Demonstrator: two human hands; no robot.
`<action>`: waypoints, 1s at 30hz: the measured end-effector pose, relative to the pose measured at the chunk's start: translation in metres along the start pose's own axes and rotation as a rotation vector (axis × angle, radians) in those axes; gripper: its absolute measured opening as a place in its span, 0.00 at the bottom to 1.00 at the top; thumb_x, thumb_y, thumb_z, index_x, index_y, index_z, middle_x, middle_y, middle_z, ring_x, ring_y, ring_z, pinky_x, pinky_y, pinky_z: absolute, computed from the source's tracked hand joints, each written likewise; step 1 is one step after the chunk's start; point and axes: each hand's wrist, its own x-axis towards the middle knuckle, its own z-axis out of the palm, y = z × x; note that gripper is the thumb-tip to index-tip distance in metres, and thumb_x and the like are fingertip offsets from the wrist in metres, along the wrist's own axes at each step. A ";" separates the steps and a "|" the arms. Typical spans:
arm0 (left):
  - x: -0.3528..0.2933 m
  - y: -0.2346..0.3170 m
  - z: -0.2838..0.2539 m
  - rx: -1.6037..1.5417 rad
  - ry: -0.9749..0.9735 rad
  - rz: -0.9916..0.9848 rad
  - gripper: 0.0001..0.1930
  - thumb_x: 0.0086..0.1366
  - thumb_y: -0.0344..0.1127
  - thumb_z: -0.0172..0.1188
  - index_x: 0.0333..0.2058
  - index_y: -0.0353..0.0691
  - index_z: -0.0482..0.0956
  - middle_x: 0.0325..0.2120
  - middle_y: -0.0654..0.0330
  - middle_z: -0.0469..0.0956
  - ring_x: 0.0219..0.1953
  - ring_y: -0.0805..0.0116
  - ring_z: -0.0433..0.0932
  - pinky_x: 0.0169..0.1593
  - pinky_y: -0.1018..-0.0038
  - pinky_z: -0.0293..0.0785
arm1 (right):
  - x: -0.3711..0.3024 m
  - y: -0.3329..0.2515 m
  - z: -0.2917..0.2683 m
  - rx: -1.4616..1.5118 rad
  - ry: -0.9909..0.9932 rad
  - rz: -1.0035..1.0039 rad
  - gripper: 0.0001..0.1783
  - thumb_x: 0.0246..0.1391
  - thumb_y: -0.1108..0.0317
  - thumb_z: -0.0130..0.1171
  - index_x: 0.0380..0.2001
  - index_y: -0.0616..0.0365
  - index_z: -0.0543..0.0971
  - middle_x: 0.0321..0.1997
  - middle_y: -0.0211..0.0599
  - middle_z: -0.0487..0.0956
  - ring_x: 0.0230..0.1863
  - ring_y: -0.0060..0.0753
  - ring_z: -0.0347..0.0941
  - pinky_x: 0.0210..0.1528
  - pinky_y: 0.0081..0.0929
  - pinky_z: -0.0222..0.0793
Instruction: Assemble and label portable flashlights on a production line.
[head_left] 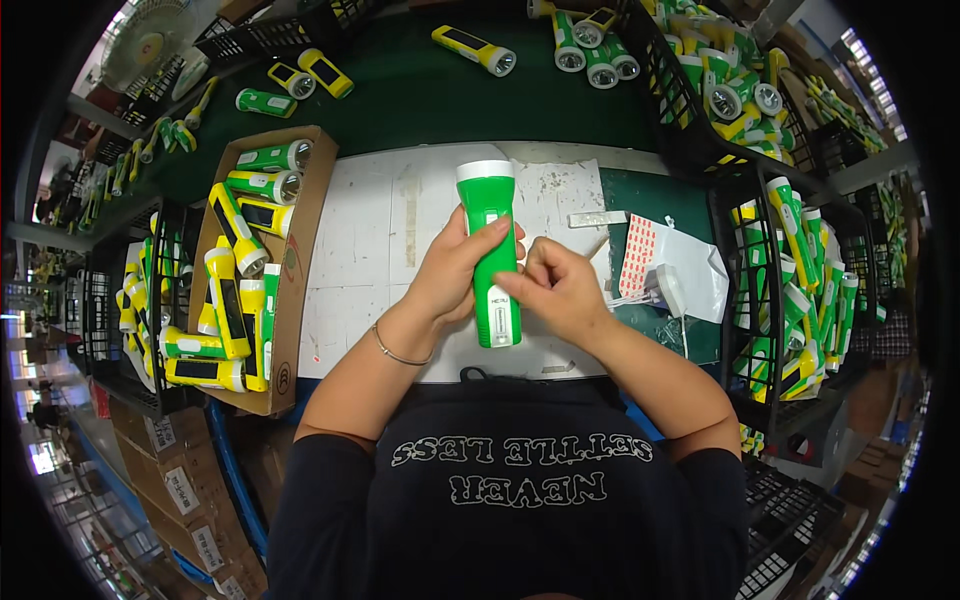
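A green flashlight (490,265) with a white head and a white panel near its tail stands out in front of my chest, its head pointing away from me. My left hand (452,262) wraps round its body, with the thumb across the front by the switch. From the other side my right hand (553,287) presses its thumb on the lower body, above the white panel. The other fingers of that hand are curled in, and their tips are partly hidden.
Left of the white work surface (360,260), a cardboard box (303,230) holds green and yellow flashlights. Black crates (745,290) of flashlights flank both sides. Near my right hand lie a white charger (671,290) and a red-patterned sheet (640,255). More flashlights (475,48) lie on the green table beyond.
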 end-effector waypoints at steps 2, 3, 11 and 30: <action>0.000 0.004 0.001 -0.015 -0.003 -0.030 0.14 0.65 0.38 0.51 0.45 0.40 0.62 0.33 0.57 0.72 0.32 0.70 0.74 0.34 0.72 0.75 | 0.005 -0.004 -0.014 -0.006 0.078 0.025 0.21 0.52 0.70 0.59 0.16 0.51 0.57 0.18 0.18 0.59 0.21 0.11 0.50 0.23 0.13 0.49; -0.001 0.007 0.001 -0.045 0.007 -0.091 0.13 0.65 0.38 0.51 0.45 0.40 0.62 0.33 0.57 0.72 0.32 0.69 0.74 0.33 0.72 0.76 | 0.007 -0.003 -0.023 -0.053 0.111 -0.008 0.21 0.54 0.69 0.56 0.15 0.51 0.58 0.17 0.18 0.59 0.20 0.11 0.50 0.22 0.14 0.48; -0.008 0.016 -0.007 0.140 -0.082 -0.245 0.20 0.63 0.40 0.53 0.50 0.40 0.60 0.32 0.58 0.73 0.29 0.70 0.74 0.32 0.71 0.76 | 0.024 -0.030 -0.055 -0.114 0.134 0.007 0.15 0.51 0.61 0.61 0.20 0.56 0.68 0.17 0.19 0.63 0.21 0.12 0.55 0.22 0.15 0.52; -0.037 0.060 -0.036 1.623 -0.230 0.058 0.19 0.49 0.35 0.63 0.40 0.38 0.71 0.31 0.51 0.76 0.36 0.51 0.75 0.40 0.65 0.72 | 0.021 -0.018 -0.071 -0.107 -0.211 0.124 0.39 0.28 0.74 0.70 0.51 0.55 0.70 0.35 0.23 0.70 0.18 0.06 0.46 0.21 0.06 0.44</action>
